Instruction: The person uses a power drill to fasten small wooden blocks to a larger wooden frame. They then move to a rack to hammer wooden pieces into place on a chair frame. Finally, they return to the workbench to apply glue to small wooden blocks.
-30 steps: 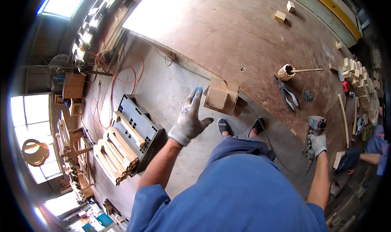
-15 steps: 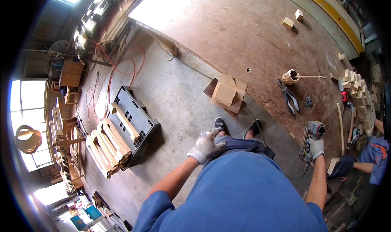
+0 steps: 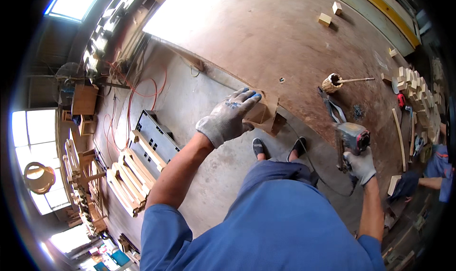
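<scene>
My left hand [image 3: 230, 115], in a pale work glove with blue marks, is stretched out over the table's near edge. Its fingers are extended and hold nothing. Just beyond and partly behind it sits a stack of wooden pieces [image 3: 270, 110] at that edge; whether the fingers touch it I cannot tell. My right hand [image 3: 362, 165], also gloved, is wrapped round the handle of a pneumatic nail gun [image 3: 354, 137], raised near the table's right side. An air hose [image 3: 327, 185] runs from the gun. Pliers [image 3: 338, 110] lie on the table near the gun.
On the brown table [image 3: 247, 38] are a pot with a stick [image 3: 331, 84], a small heap of nails [image 3: 358, 111] and wood blocks [image 3: 325, 19]. Blocks are stacked [image 3: 415, 85] at right, near another person's arm [image 3: 430, 182]. A black pallet [image 3: 152, 133] holds wooden frames [image 3: 130, 180] at left.
My left hand has moved from beside my waist forward to the stack of wooden pieces, fingers straightening. My right hand has lifted the nail gun slightly up and to the left.
</scene>
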A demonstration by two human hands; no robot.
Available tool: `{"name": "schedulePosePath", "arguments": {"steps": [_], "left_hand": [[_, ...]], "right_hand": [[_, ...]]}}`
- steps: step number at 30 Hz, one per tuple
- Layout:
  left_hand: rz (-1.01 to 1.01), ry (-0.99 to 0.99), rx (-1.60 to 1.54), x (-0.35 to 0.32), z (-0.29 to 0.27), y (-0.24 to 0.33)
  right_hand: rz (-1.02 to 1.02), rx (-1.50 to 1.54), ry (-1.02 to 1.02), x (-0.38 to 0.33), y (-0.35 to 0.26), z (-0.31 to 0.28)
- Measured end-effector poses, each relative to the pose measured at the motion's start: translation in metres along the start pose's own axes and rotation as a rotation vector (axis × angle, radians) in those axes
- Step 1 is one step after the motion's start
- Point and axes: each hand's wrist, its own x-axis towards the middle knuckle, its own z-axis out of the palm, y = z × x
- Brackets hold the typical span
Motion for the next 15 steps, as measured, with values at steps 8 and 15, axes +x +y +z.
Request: {"name": "schedulePosePath", "arguments": {"steps": [8,15], "left_hand": [[0.045,-0.087,-0.009,0.014,0.007,-0.010],[0.019,-0.097,-0.035,0.016,0.003,-0.002]], "right_hand": [[-0.508,-0.275,-0.311,0.019,-0.093,0.057],[-0.546,-0.420,-0.441,0.040,-0.096,0.087]]}}
